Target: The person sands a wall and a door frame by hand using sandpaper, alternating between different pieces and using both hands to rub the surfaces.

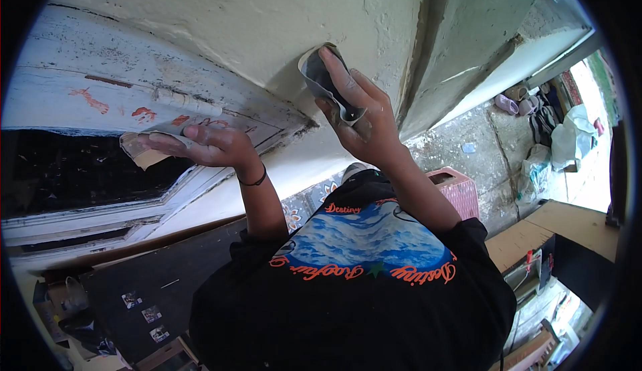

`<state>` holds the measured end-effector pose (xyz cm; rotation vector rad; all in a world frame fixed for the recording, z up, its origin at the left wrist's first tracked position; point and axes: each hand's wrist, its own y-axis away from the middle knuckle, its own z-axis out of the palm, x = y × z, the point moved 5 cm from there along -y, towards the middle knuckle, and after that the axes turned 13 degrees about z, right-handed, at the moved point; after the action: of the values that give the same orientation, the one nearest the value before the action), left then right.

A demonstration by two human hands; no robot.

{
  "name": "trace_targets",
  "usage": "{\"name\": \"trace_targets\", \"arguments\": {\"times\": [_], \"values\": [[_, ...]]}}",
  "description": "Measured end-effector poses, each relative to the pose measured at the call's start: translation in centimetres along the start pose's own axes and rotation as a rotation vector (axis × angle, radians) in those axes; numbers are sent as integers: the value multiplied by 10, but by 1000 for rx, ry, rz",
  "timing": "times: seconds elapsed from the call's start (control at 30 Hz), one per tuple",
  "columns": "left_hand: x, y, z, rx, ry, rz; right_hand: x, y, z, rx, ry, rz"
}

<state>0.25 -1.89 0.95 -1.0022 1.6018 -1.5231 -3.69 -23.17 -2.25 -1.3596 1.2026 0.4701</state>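
My left hand point(217, 147), dusted with white powder and wearing a dark wristband, holds a beige folded sheet that looks like sandpaper point(144, 153). It is at the scuffed white window frame point(73, 100), beside the dark opening. Higher up, my right hand point(368, 113) grips a curled sheet of dark grey sandpaper point(319, 73) with a pale back. That sheet is held up at the cream wall point(234, 23), its fingers stretched along it. White dust covers the right fingers too.
A dark table point(200, 257) with small stickers stands at lower left. A pink box point(461, 194) sits on the concrete floor point(461, 137). Shoes point(508, 103) and plastic bags point(574, 137) lie at right. Wooden furniture point(562, 227) is at lower right.
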Motion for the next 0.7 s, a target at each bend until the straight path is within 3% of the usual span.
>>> {"name": "trace_targets", "arguments": {"times": [0.17, 0.23, 0.37, 0.43, 0.57, 0.63, 0.7], "values": [[6, -2, 2, 31, 42, -46, 6, 0, 1, 16, -41, 53], [8, -1, 1, 43, 61, -79, 7, 4, -6, 216, -70, -9], [3, 1, -1, 64, 89, -125, 10, 6, -13, 317, -77, -18], [0, -1, 0, 6, -11, 41, 9, 7, -17, 374, -87, -78], [-1, 0, 2, 39, 69, 40, 15, 8, -15, 379, -127, 4], [-8, 8, 1, 43, 66, -110, 18, 9, -14, 376, -139, 27], [-6, 4, 0, 11, 32, -68, 16, 10, -14, 378, -139, 39]]}}
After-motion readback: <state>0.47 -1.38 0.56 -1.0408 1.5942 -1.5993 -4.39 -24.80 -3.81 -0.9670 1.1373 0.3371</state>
